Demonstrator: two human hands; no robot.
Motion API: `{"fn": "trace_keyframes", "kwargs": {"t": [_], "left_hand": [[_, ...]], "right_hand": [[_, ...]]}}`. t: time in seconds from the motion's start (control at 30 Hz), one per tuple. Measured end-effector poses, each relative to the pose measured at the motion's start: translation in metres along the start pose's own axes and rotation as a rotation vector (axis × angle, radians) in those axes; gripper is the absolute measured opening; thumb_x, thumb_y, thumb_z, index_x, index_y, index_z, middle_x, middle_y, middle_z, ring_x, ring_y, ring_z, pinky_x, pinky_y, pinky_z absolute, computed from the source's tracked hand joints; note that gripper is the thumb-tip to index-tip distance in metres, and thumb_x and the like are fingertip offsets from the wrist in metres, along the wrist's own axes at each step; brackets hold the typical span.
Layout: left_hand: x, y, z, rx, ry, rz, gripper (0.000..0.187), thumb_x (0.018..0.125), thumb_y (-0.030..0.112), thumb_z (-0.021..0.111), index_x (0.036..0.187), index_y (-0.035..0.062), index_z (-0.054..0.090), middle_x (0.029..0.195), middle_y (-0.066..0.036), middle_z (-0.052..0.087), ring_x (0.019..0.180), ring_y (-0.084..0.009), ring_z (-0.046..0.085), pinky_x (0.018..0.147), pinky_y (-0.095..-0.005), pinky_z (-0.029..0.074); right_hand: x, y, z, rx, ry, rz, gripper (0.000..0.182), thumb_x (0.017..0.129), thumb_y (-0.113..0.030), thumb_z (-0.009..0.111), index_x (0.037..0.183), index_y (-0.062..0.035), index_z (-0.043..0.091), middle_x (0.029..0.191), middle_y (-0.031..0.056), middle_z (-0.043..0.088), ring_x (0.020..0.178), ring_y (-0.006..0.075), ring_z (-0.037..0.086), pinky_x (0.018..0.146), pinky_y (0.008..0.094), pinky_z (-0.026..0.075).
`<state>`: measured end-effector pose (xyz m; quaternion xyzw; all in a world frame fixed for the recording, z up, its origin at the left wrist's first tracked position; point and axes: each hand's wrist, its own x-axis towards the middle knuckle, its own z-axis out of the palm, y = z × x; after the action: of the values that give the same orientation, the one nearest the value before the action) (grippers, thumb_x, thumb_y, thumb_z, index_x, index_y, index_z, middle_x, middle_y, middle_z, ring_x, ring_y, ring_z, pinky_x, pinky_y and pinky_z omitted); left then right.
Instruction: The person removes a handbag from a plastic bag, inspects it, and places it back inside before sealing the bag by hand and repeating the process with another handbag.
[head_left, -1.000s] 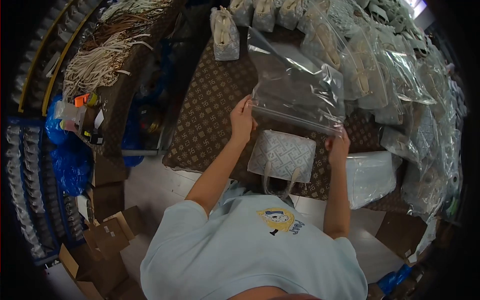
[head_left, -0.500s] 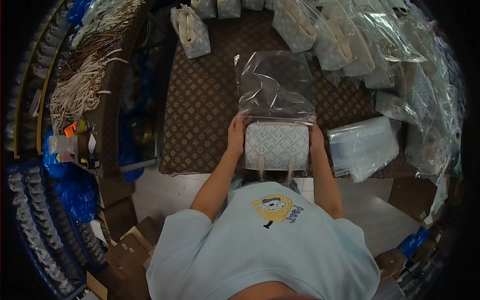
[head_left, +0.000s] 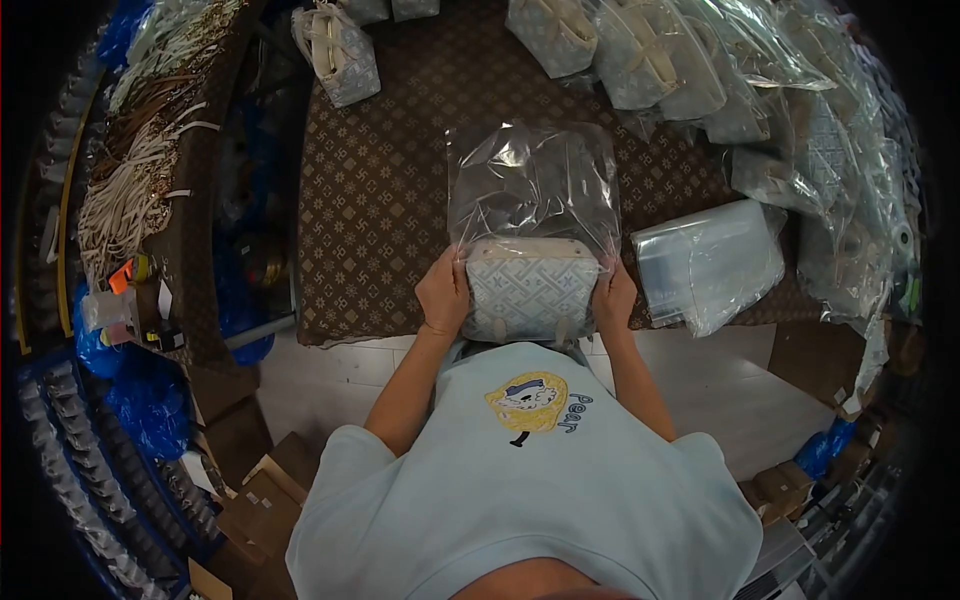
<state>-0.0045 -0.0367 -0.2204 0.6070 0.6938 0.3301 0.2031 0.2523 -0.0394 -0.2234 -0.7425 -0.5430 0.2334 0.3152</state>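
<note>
A pale handbag (head_left: 530, 288) with a grey-blue lattice print lies at the table's front edge, close to my body, its handles toward me. A clear plastic bag (head_left: 530, 180) spreads flat beyond it, and its film now covers the handbag's upper part and sides. My left hand (head_left: 443, 292) is closed on the plastic bag's edge at the handbag's left side. On the right side, my right hand (head_left: 614, 297) grips the opposite edge of the plastic. The fingertips of both hands are partly hidden behind the film and the handbag.
A stack of flat clear plastic bags (head_left: 710, 265) lies at the right on the brown patterned table (head_left: 370, 220). Several wrapped handbags (head_left: 640, 70) crowd the back right. An unwrapped handbag (head_left: 338, 60) stands at the back left. Straps (head_left: 135, 190) hang at far left.
The plastic bag has come toward me over the handbag, and both hands have moved nearer to my body along its sides. The whole view has shifted slightly.
</note>
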Motion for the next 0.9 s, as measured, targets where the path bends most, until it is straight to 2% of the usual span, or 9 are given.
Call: {"fn": "trace_keyframes", "kwargs": {"t": [0.2, 0.27, 0.37, 0.43, 0.57, 0.63, 0.73, 0.87, 0.9], "left_hand": [[-0.038, -0.03, 0.003, -0.055, -0.089, -0.005, 0.025, 0.089, 0.007, 0.05, 0.113, 0.0044, 0.058, 0.098, -0.019, 0.065, 0.087, -0.0347, 0.063, 0.075, -0.0372, 0.05], [-0.039, -0.031, 0.007, -0.064, -0.129, -0.035, 0.025, 0.09, 0.007, 0.049, 0.113, 0.0032, 0.057, 0.1, -0.019, 0.064, 0.089, -0.0344, 0.063, 0.076, -0.0362, 0.05], [-0.019, -0.028, 0.018, -0.284, -0.028, -0.166, 0.026, 0.092, 0.01, 0.05, 0.115, 0.0019, 0.056, 0.1, -0.017, 0.066, 0.086, -0.0291, 0.065, 0.077, -0.0335, 0.049], [-0.005, -0.027, 0.013, -0.412, -0.091, -0.239, 0.026, 0.093, 0.013, 0.05, 0.115, 0.0002, 0.055, 0.093, -0.012, 0.067, 0.081, -0.019, 0.063, 0.075, -0.0283, 0.047], [0.041, 0.017, -0.05, -0.552, -0.306, -0.338, 0.026, 0.089, 0.008, 0.05, 0.114, -0.0005, 0.054, 0.079, -0.006, 0.063, 0.068, -0.0095, 0.053, 0.065, -0.0242, 0.044], [0.047, 0.043, -0.086, -0.472, -0.36, -0.313, 0.029, 0.085, 0.002, 0.048, 0.114, -0.0006, 0.052, 0.067, -0.001, 0.056, 0.06, -0.0062, 0.046, 0.056, -0.0238, 0.039], [0.031, 0.095, -0.138, -0.443, -0.299, -0.262, 0.03, 0.084, 0.0, 0.045, 0.112, -0.0014, 0.053, 0.061, 0.0, 0.053, 0.057, -0.0046, 0.045, 0.054, -0.0221, 0.037], [0.035, 0.102, -0.155, -0.42, -0.209, -0.259, 0.031, 0.082, -0.001, 0.045, 0.111, -0.0012, 0.054, 0.058, 0.001, 0.051, 0.054, -0.0035, 0.043, 0.052, -0.0205, 0.034], [0.033, 0.104, -0.154, -0.381, -0.143, -0.146, 0.03, 0.082, -0.001, 0.045, 0.111, -0.0013, 0.055, 0.058, 0.001, 0.051, 0.054, -0.0032, 0.042, 0.051, -0.0202, 0.034]], "right_hand": [[-0.032, 0.04, 0.01, 0.218, -0.03, -0.113, 0.036, 0.099, -0.026, 0.04, 0.113, 0.0011, 0.059, 0.094, 0.0178, 0.066, 0.085, 0.0248, 0.063, 0.077, 0.0326, 0.047], [-0.035, 0.052, 0.011, 0.396, -0.172, 0.038, 0.036, 0.099, -0.027, 0.042, 0.11, 0.0017, 0.061, 0.091, 0.0091, 0.065, 0.081, 0.0139, 0.058, 0.074, 0.029, 0.046], [-0.019, 0.042, 0.005, 0.507, -0.24, 0.175, 0.037, 0.098, -0.03, 0.045, 0.103, 0.0025, 0.062, 0.084, 0.0071, 0.064, 0.077, 0.0105, 0.054, 0.071, 0.0275, 0.046], [0.011, 0.031, -0.014, 0.403, -0.413, 0.317, 0.037, 0.098, -0.029, 0.046, 0.099, 0.0034, 0.063, 0.078, 0.0016, 0.061, 0.073, 0.0082, 0.051, 0.069, 0.0261, 0.045], [0.061, -0.056, -0.095, 0.616, -0.543, 0.356, 0.035, 0.095, -0.027, 0.048, 0.091, 0.0034, 0.065, 0.072, 0.0043, 0.063, 0.066, 0.0065, 0.055, 0.059, 0.0229, 0.045], [0.075, -0.074, -0.122, 0.298, -0.779, 0.348, 0.036, 0.095, -0.026, 0.047, 0.085, 0.0034, 0.064, 0.067, 0.005, 0.062, 0.056, 0.0066, 0.054, 0.05, 0.0221, 0.042], [0.06, -0.092, -0.135, 0.354, -0.53, 0.224, 0.035, 0.093, -0.025, 0.049, 0.076, 0.0027, 0.064, 0.06, 0.0039, 0.06, 0.05, 0.0074, 0.051, 0.046, 0.0228, 0.039], [0.047, -0.107, -0.143, 0.281, -0.435, 0.039, 0.035, 0.091, -0.023, 0.051, 0.07, 0.002, 0.064, 0.054, 0.005, 0.057, 0.049, 0.0081, 0.051, 0.046, 0.0259, 0.039], [0.044, -0.125, -0.149, 0.145, -0.377, -0.011, 0.035, 0.09, -0.023, 0.051, 0.069, 0.0014, 0.064, 0.052, 0.0072, 0.055, 0.049, 0.0118, 0.052, 0.047, 0.0288, 0.039]]}}
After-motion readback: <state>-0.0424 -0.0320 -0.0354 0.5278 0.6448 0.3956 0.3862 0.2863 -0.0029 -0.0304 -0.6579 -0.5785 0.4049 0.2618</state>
